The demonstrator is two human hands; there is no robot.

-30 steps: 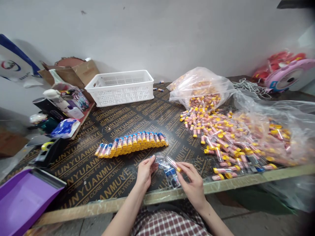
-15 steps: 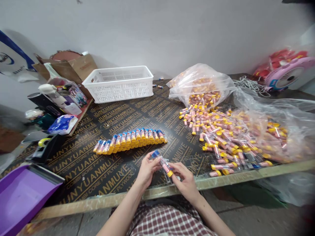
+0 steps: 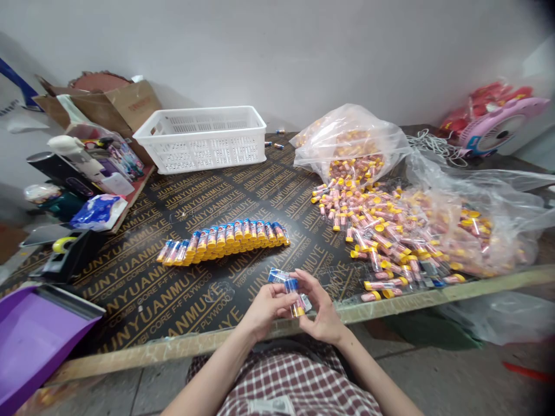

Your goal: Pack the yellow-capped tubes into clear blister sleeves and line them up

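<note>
A small clear tube [image 3: 295, 298], with a blue end, a yellow end and pinkish contents, is tilted slightly between my hands above the table's front edge. My left hand [image 3: 263, 309] is closed on it, thumb across its side. On the other side, the curled fingers and thumb of my right hand [image 3: 324, 315] grip the tube near its two ends. A blue-and-clear piece of film or label [image 3: 278, 275] sticks out behind the blue end; which hand holds it is hidden. Beyond my hands stands a block of upright blue-and-yellow tubes [image 3: 225, 240] in rows.
Loose yellow-capped tubes [image 3: 381, 231] lie heaped on the right, spilling from a clear plastic bag [image 3: 347, 138]. A white basket [image 3: 208, 153] stands at the back. At left are a tape dispenser [image 3: 60, 257] and a purple dustpan [image 3: 39, 341]; a pink fan [image 3: 498, 130] is far right.
The tube has turned more upright in my hands, and my right fingers have moved up towards its blue end. The blue-and-clear film now shows behind it. The whole view has shifted slightly.
</note>
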